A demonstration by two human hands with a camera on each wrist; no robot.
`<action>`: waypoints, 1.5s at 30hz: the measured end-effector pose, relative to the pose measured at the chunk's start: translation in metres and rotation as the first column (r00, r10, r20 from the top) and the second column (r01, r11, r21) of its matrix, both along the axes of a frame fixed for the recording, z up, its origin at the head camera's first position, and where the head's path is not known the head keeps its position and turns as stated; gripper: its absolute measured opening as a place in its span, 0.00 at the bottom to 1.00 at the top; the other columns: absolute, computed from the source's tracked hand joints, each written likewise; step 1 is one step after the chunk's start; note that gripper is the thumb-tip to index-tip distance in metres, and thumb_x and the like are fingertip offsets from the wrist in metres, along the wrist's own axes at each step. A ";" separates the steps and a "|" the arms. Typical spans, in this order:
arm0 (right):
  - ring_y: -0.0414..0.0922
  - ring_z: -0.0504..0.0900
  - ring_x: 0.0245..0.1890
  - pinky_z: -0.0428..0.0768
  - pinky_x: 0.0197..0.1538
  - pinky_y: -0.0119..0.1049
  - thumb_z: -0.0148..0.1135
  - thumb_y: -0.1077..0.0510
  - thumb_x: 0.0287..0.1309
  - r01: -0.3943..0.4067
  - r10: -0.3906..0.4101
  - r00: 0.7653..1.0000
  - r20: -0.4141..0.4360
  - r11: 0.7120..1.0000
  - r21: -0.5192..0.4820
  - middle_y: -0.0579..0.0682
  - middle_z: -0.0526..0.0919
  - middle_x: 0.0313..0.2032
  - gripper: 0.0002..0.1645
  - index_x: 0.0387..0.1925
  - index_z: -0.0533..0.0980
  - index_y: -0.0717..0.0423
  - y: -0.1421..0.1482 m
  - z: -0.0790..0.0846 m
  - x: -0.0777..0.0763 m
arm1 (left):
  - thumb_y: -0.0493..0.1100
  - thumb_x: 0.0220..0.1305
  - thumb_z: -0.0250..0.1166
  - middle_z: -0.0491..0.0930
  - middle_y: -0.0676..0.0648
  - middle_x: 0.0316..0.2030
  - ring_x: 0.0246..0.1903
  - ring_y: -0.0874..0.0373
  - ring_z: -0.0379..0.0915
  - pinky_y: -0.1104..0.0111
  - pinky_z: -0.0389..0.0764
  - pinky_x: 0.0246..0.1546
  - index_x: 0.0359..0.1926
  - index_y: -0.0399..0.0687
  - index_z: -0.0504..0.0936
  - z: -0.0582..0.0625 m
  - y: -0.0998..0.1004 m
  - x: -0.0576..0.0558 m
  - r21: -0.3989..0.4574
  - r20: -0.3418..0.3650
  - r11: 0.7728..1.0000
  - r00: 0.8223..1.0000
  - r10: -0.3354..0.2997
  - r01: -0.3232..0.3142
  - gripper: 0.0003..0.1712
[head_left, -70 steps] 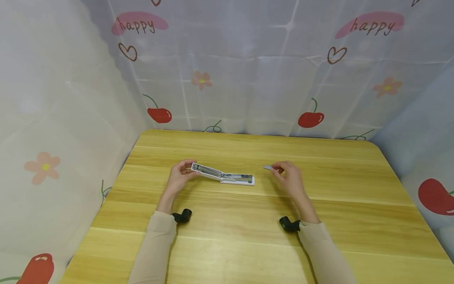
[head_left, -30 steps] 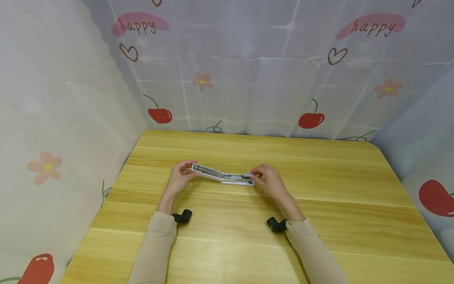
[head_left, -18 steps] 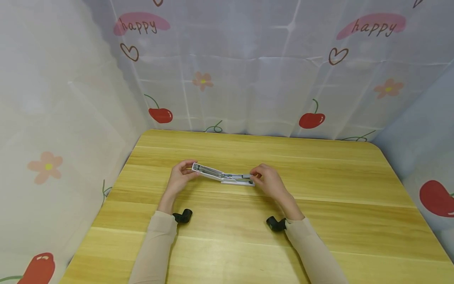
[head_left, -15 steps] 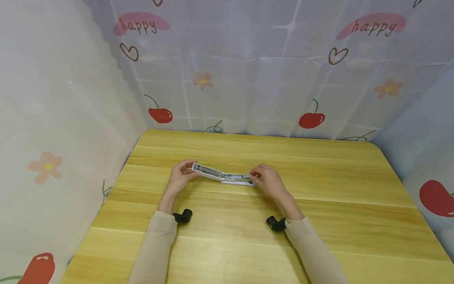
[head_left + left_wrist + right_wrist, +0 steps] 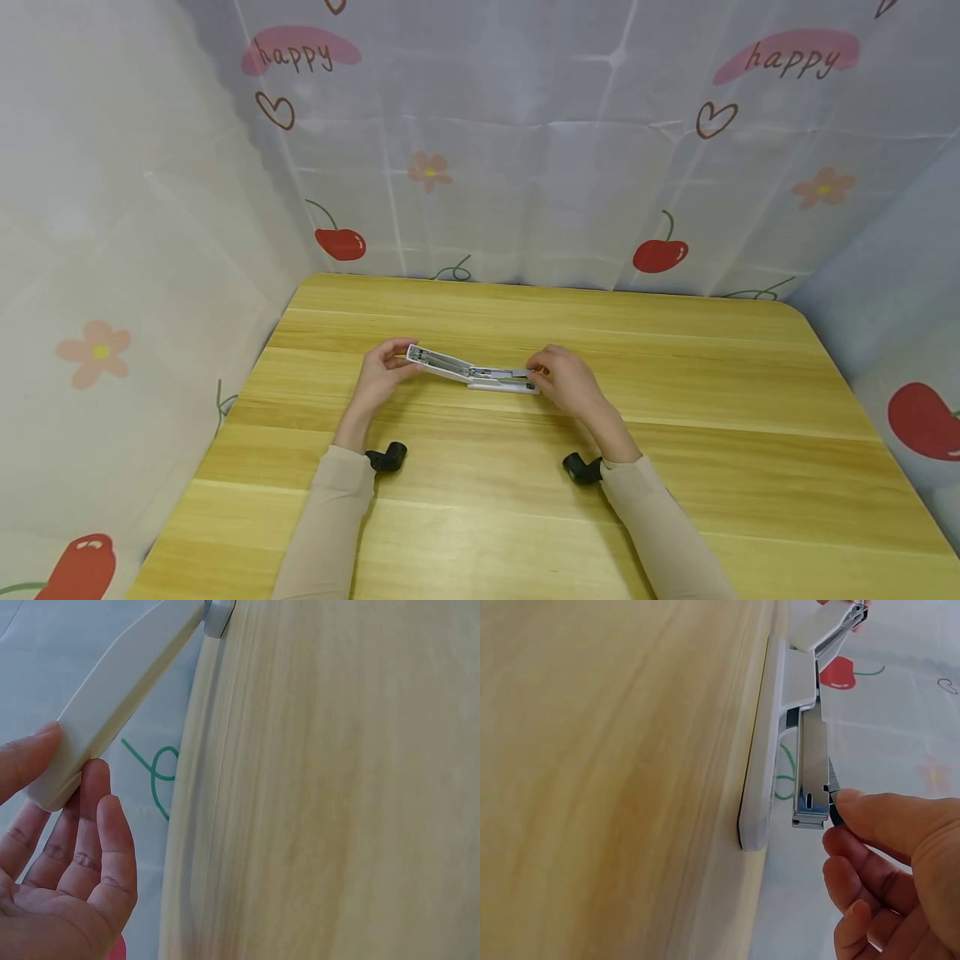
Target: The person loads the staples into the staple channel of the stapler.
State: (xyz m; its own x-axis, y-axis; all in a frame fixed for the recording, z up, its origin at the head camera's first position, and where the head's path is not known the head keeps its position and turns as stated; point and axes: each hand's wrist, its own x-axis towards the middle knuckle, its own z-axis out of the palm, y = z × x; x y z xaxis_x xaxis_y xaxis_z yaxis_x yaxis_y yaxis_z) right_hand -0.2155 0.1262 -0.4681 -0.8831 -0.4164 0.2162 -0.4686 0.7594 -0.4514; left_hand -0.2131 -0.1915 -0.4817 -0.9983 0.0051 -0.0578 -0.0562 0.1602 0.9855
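A white stapler (image 5: 501,387) lies on the wooden table in the head view, its top cover (image 5: 127,682) swung up and back to the left. My left hand (image 5: 377,375) grips the end of that cover between thumb and fingers. At the other end, my right hand (image 5: 567,382) pinches a grey strip of staples (image 5: 834,777) between thumb and forefinger. In the right wrist view the strip sits at the upper side of the metal magazine (image 5: 812,761), partly hidden by the thumb. How deep it lies in the channel I cannot tell.
The wooden table (image 5: 480,517) reaches to a printed curtain (image 5: 525,183) at the back, with more curtain at both sides. A black wrist camera (image 5: 387,457) sits on the left wrist, and a second black camera (image 5: 582,468) on the right.
My right hand has come left with the strip of staples, from beside the stapler to its magazine, and then stays nearly still. The left hand keeps its hold on the cover.
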 end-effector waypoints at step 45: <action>0.46 0.81 0.35 0.81 0.39 0.40 0.67 0.61 0.58 -0.019 0.019 1.000 0.003 0.999 -0.035 0.49 0.83 0.35 0.06 0.38 0.83 0.57 0.011 0.003 -0.001 | 0.29 0.56 0.69 0.79 0.38 0.50 0.38 0.62 0.78 0.77 0.80 0.38 0.59 0.31 0.75 -0.005 -0.001 0.000 0.011 -0.063 1.000 0.998 -0.006 0.007 0.28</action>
State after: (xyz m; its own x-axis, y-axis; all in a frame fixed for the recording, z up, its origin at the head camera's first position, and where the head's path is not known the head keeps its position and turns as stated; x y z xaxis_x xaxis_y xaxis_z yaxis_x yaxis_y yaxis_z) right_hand -0.2165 0.1376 -0.4650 -0.8758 -0.4252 0.2284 -0.4813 0.7339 -0.4793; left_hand -0.2136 -0.1928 -0.4865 -0.9999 0.0116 0.0053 0.0070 0.1493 0.9888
